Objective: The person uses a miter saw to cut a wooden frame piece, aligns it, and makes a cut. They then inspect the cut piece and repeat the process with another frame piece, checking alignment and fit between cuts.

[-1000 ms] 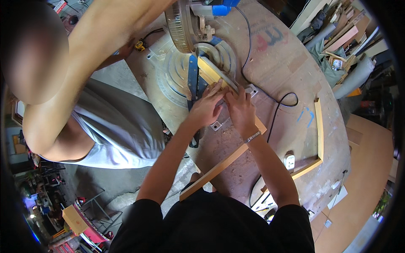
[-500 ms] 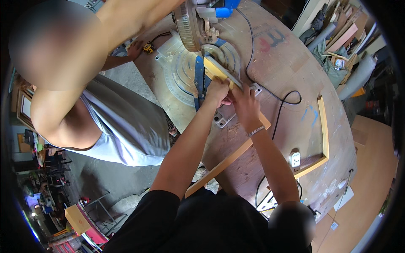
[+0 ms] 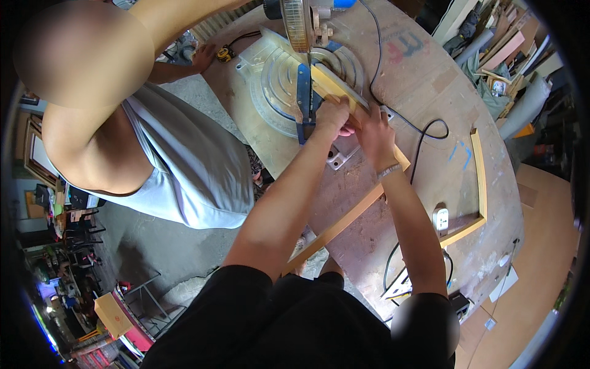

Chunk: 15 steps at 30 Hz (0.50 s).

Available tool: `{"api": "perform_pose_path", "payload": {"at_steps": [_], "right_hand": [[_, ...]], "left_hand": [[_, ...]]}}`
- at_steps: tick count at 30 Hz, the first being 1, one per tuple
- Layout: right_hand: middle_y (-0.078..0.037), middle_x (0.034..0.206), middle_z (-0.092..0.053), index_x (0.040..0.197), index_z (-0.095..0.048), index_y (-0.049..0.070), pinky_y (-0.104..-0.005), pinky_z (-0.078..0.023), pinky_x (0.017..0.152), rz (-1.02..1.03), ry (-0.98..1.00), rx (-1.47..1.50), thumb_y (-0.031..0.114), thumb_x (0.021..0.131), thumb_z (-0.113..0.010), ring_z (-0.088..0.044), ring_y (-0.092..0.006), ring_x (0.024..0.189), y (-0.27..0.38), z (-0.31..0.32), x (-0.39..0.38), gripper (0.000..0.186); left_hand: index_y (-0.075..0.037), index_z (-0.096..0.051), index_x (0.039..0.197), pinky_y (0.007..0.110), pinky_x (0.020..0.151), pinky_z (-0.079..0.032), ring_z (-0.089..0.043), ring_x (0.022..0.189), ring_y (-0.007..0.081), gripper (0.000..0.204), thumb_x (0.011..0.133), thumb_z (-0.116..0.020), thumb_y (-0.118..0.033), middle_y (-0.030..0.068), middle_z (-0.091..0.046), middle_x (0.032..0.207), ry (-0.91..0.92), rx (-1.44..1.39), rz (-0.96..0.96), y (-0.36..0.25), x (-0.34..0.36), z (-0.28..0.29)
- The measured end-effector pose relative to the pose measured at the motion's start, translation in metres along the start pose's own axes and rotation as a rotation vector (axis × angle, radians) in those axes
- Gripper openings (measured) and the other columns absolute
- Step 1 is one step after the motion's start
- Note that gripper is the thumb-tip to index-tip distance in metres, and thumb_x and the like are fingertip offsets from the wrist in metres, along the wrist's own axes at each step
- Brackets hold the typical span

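Note:
My left hand (image 3: 334, 117) is closed on a narrow wooden strip (image 3: 335, 83), part of an L-shaped wooden frame piece whose other leg (image 3: 347, 222) slants back toward my body. Beside it, my right hand (image 3: 375, 138) grips the same strip a little nearer the corner, its fingers over the far side. The strip's far end rests on the round base (image 3: 270, 92) of a mitre saw, next to a blue slotted insert (image 3: 303, 92). Directly above that end hangs the saw's round blade guard (image 3: 297, 27); the blade's edge is hard to make out.
At the left a person in a grey sleeveless top (image 3: 184, 154) reaches toward the saw, other hand (image 3: 203, 58) at the bench edge by a yellow tape measure (image 3: 225, 54). A black cable (image 3: 396, 114), a white socket (image 3: 440, 219) and another L-shaped wooden piece (image 3: 482, 184) lie right.
My view has shifted, so the bench and saw appear further right and slightly higher. Both hands keep their hold on the strip, which stays against the saw base.

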State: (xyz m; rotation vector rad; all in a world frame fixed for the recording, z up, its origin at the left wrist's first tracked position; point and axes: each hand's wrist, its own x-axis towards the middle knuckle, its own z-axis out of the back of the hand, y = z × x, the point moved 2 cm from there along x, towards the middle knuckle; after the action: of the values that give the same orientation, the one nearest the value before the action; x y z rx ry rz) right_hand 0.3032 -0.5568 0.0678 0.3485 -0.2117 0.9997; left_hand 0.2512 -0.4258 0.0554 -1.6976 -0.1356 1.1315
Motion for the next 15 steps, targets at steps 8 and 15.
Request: {"api": "perform_pose_path", "payload": {"at_steps": [8, 15], "right_hand": [[-0.015, 0.128, -0.057, 0.108, -0.06, 0.015, -0.043, -0.063, 0.069, 0.014, -0.026, -0.007, 0.012, 0.086, -0.068, -0.065, -0.037, 0.102, 0.002, 0.0, -0.004, 0.024], [-0.014, 0.128, -0.055, 0.108, -0.059, 0.017, -0.0405, -0.064, 0.069, 0.026, -0.018, -0.075, 0.011, 0.089, -0.065, -0.064, -0.0361, 0.103, 0.0, -0.001, -0.005, 0.02]], "left_hand": [[-0.001, -0.059, 0.118, 0.046, 0.063, -0.062, -0.071, 0.067, 0.0315, 0.042, 0.102, -0.058, -0.039, 0.0183, -0.07, 0.085, -0.039, -0.02, 0.122, -0.002, 0.004, 0.0], [-0.004, -0.064, 0.117, 0.043, 0.059, -0.06, -0.07, 0.064, 0.0286, 0.042, 0.1, -0.061, -0.042, 0.0168, -0.071, 0.085, -0.178, 0.025, 0.077, 0.005, 0.002, -0.013]]}}
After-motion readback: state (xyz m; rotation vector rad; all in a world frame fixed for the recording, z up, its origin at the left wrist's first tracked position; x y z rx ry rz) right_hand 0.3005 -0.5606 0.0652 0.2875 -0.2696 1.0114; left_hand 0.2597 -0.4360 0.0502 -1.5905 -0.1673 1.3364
